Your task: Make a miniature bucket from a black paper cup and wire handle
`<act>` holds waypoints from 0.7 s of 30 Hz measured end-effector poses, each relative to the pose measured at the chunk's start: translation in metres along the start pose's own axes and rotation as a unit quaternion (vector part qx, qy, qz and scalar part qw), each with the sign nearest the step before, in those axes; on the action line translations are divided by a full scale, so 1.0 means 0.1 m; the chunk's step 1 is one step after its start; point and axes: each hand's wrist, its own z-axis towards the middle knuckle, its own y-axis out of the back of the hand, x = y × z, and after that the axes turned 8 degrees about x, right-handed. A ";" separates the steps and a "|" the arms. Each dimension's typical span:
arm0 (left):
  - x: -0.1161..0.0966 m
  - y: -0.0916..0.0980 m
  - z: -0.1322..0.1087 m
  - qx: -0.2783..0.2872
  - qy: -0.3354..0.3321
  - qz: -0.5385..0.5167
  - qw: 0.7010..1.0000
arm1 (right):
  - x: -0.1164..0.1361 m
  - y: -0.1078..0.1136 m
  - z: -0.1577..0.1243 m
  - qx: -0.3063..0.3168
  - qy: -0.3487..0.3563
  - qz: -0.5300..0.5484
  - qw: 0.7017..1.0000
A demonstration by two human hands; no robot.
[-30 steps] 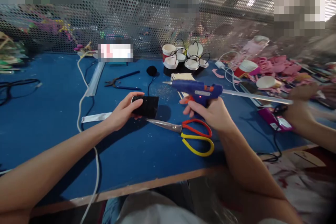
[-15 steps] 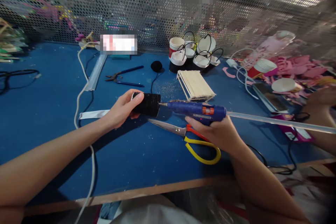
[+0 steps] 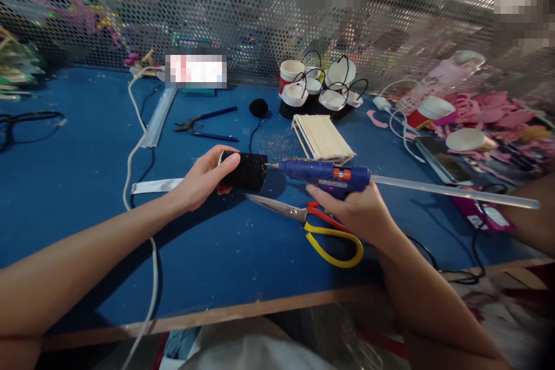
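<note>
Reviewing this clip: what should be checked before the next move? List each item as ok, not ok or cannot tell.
1. Left hand grips the black cylinder: ok, thumb on top.
2. Right hand holds the glue gun: ok.
3. Glue stick loaded: ok, a long length sticks out behind the gun.
4. Nozzle at the cylinder's right end: ok.
5. Glue coming out: cannot tell, too small to see.
6. Scissors well away from the working area: not ok, they lie just below the gun, red handle partly hidden by the right hand.
</note>
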 end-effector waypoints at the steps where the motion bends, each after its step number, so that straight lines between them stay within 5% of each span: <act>1: 0.00 0.00 0.00 -0.001 -0.002 0.001 1.000 | -0.01 -0.01 0.00 0.000 0.002 -0.004 1.000; 8: 0.01 0.01 0.00 -0.003 -0.011 -0.004 1.000 | 0.03 0.02 -0.03 -0.016 0.018 -0.041 0.999; 15: 0.00 -0.01 -0.02 0.011 -0.011 -0.019 1.000 | -0.02 -0.03 0.04 -0.013 -0.002 0.075 0.997; 21: -0.03 -0.03 -0.03 0.009 0.017 -0.063 0.998 | -0.02 -0.03 -0.01 0.026 0.019 0.042 0.999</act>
